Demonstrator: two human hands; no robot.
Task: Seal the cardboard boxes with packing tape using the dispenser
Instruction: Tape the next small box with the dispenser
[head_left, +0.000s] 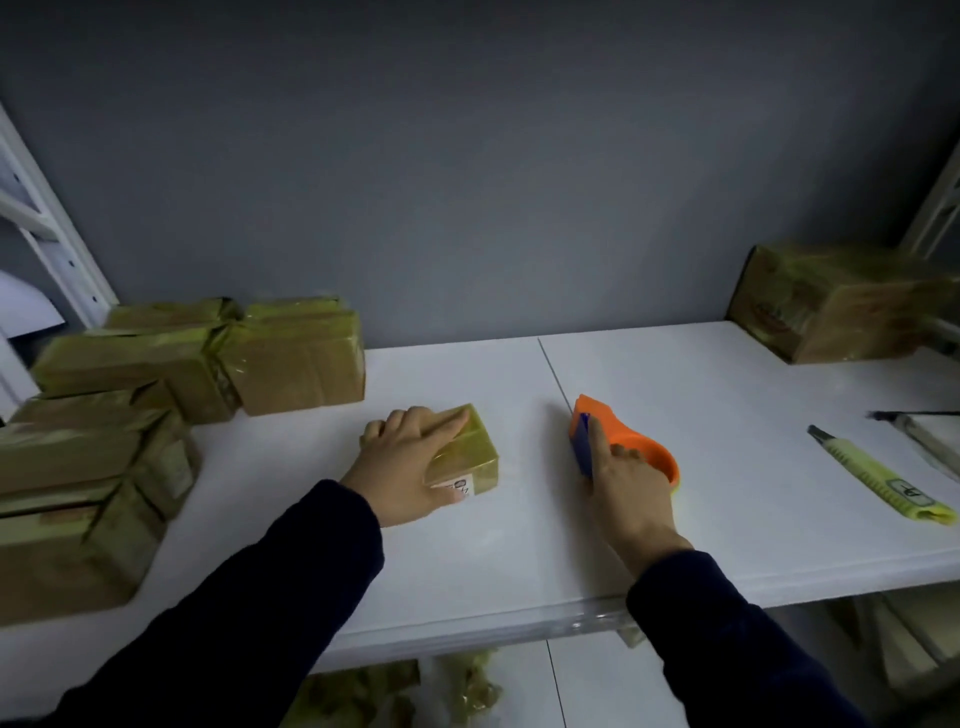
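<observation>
A small cardboard box (475, 453) wrapped in yellowish tape lies on the white shelf (727, 493), a white label at its near end. My left hand (410, 462) lies over its left side, fingers reaching across the top and thumb at the near end by the label. To the right, my right hand (626, 480) grips the orange tape dispenser (631, 444), index finger stretched along its blue front part. The dispenser rests on the shelf, a short gap apart from the box.
Several taped boxes (171, 374) are stacked at the left of the shelf. Another taped box (831, 306) sits at the back right. A yellow utility knife (883, 480) lies at the right, a dark pen-like item (904, 415) beyond it. More boxes show below the shelf.
</observation>
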